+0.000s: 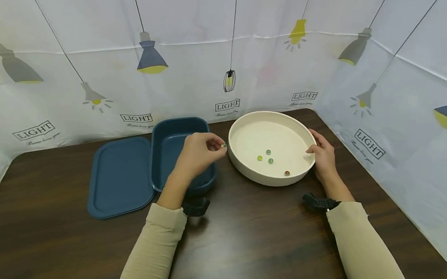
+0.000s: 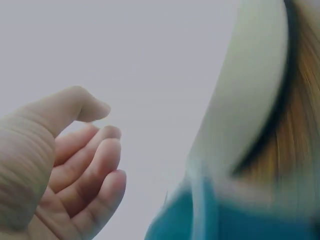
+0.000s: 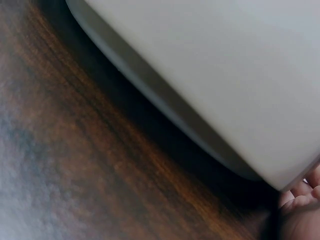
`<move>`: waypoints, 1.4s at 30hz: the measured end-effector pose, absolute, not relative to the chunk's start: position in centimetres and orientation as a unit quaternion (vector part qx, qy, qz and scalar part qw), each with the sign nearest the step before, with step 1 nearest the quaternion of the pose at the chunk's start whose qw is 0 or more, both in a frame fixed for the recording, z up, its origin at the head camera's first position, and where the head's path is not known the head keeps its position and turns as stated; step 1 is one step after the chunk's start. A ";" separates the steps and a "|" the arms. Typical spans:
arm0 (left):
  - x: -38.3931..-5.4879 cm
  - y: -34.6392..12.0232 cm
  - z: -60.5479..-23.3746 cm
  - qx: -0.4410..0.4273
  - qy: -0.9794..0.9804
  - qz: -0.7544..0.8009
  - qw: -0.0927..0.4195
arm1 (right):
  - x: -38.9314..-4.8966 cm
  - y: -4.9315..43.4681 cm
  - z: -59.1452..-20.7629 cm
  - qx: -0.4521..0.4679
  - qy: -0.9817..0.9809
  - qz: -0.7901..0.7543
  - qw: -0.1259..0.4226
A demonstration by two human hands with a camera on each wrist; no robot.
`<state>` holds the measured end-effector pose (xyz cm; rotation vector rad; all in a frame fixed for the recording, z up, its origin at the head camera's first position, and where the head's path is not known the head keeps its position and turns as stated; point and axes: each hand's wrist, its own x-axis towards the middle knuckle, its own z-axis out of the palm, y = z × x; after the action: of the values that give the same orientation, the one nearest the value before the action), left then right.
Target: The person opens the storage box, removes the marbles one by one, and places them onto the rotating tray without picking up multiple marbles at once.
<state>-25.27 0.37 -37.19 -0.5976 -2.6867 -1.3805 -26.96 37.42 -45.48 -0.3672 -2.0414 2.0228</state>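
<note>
Near the centre of the head view, the left hand (image 1: 199,154) is pinching a small marble (image 1: 224,145) between thumb and fingertips, holding it just outside the left rim of a round cream dish (image 1: 262,132). Inside that dish, right of centre, three greenish marbles (image 1: 270,161) are lying close together and a reddish-brown marble (image 1: 287,173) is sitting near the lower right wall. The right hand (image 1: 324,156) is gripping the dish's right side, its thumb hooking over the rim. Left of the dish, a blue container (image 1: 180,134) is standing partly beneath the left hand, and a flat blue lid (image 1: 122,177) is lying beside it on the dark brown table (image 1: 250,241)
</note>
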 end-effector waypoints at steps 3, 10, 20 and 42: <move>-25.3 2.3 -36.6 -0.190 -0.862 -0.468 0.040 | -27.2 37.2 -45.5 -0.123 -0.698 0.695 0.119; -26.3 7.1 -37.3 -0.177 -0.859 -0.480 0.021 | -27.2 37.2 -46.2 -0.127 -0.697 0.696 0.114; -28.8 11.2 -39.9 -0.141 -0.867 -0.478 -0.016 | -27.3 36.9 -46.3 -0.120 -0.705 0.686 0.131; -30.9 14.1 -40.7 -0.130 -0.909 -0.375 -0.124 | -26.9 37.2 -45.5 -0.120 -0.708 0.682 0.136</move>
<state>-30.87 14.15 -40.66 -0.4447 -3.1083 -1.2812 -26.94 37.22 -45.54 -0.3475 -2.0512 1.9765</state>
